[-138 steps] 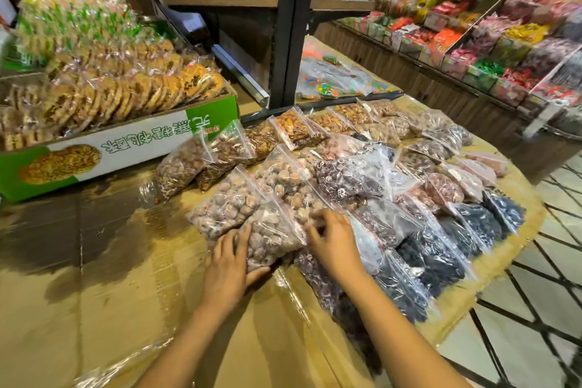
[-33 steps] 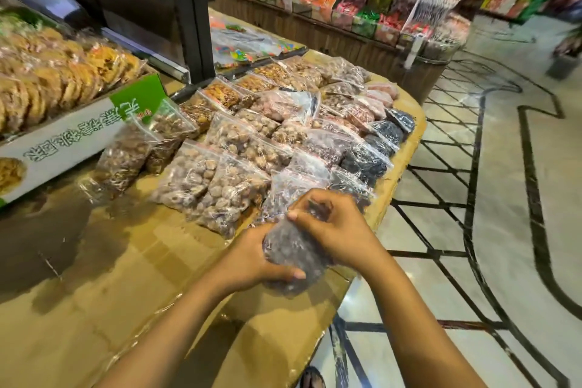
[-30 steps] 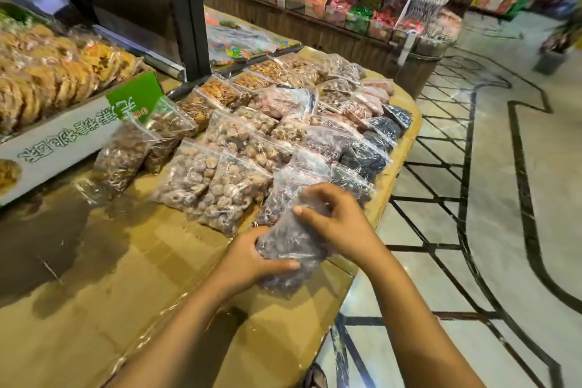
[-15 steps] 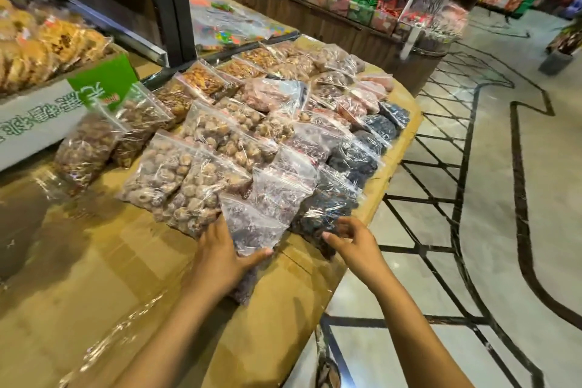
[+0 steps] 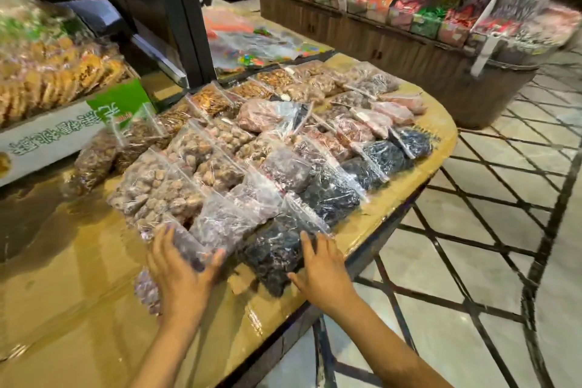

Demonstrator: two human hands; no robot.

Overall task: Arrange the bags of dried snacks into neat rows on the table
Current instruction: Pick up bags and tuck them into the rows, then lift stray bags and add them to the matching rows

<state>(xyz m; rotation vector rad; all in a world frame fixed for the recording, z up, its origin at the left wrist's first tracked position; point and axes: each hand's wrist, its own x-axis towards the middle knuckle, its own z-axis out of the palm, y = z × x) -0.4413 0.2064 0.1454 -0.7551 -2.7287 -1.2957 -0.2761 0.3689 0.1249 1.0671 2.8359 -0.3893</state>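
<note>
Near the front edge of the table (image 5: 393, 214), clear bags of dried snacks lie in overlapping rows, grouped by colour. The left hand (image 5: 181, 277) lies spread, palm down, over a purplish bag (image 5: 189, 246), apparently to nudge it into line. The right hand (image 5: 321, 264), fingers spread, steadies the dark bag (image 5: 274, 249) at the row's end, just beside the edge.
</note>
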